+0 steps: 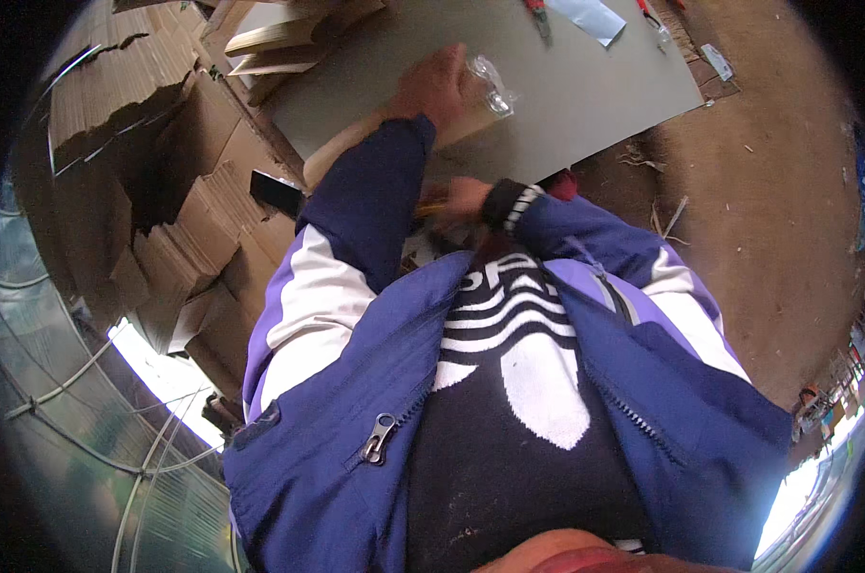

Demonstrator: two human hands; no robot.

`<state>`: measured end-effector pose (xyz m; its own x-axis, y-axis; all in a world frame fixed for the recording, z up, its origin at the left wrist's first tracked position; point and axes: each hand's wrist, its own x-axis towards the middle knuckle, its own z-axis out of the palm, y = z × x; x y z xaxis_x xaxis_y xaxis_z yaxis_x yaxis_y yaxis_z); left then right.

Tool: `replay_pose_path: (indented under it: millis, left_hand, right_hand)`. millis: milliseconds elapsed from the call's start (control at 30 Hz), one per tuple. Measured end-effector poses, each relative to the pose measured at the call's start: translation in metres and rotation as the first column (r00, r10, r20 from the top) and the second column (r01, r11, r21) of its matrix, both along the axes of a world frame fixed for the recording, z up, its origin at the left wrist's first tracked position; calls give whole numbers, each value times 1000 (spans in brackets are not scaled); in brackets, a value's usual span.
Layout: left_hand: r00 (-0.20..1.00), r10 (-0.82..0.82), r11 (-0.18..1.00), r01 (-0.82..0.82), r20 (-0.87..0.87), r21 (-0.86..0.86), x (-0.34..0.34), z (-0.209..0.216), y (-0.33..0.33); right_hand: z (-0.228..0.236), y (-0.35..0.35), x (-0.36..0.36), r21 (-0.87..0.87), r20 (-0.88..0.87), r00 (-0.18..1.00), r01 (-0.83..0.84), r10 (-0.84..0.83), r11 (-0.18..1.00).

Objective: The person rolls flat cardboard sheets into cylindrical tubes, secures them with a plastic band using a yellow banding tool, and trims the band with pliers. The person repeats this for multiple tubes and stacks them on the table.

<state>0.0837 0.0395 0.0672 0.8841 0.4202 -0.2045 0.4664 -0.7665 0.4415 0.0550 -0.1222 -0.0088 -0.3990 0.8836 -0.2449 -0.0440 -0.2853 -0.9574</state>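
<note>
Over the grey tabletop (585, 105), my left hand (432, 88) is closed and slightly blurred. Crumpled clear plastic (491, 84) shows right by its fingers, and I cannot make out whether they grip it. Beneath that hand and forearm lies a tan cardboard piece (341, 145), partly covered by the sleeve. Closer to my body, by the table's near edge, my right hand (463, 199) is curled around a thin yellow object (432, 206). Most of that object is hidden, and its kind does not show.
Folded cardboard pieces (275, 43) sit at the table's far left. Stacks of flattened cardboard (127, 81) stand to the left, with a dark flat object (277, 194) near them. A red-handled tool (539, 19) and a pale paper sheet (590, 19) lie at the far edge. Brown floor (767, 191) stretches right.
</note>
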Motion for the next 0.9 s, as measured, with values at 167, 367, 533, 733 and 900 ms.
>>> replay_pose_path:
  millis: [167, 367, 533, 733, 900]
  left_hand:
    - [986, -164, 979, 159, 32, 128, -46, -8, 6]
    - [990, 108, 937, -70, -93, 342, -156, -27, 70]
    - [683, 728, 666, -681, -65, 302, -228, -52, 103]
    - [140, 988, 154, -766, 71, -625, -222, -32, 126]
    - [485, 541, 841, -296, 687, -453, -127, 106, 90]
  right_hand:
    - [-19, -99, 82, -459, 185, 983, 83, 4, 884]
    - [36, -150, 116, -516, 279, 885, 466, -374, 719]
    - [52, -175, 137, -428, 319, 792, 611, -521, 666]
    - [75, -187, 133, -308, 202, 642, 758, -740, 574]
    - [86, -179, 159, -243, 260, 523, 849, -812, 469]
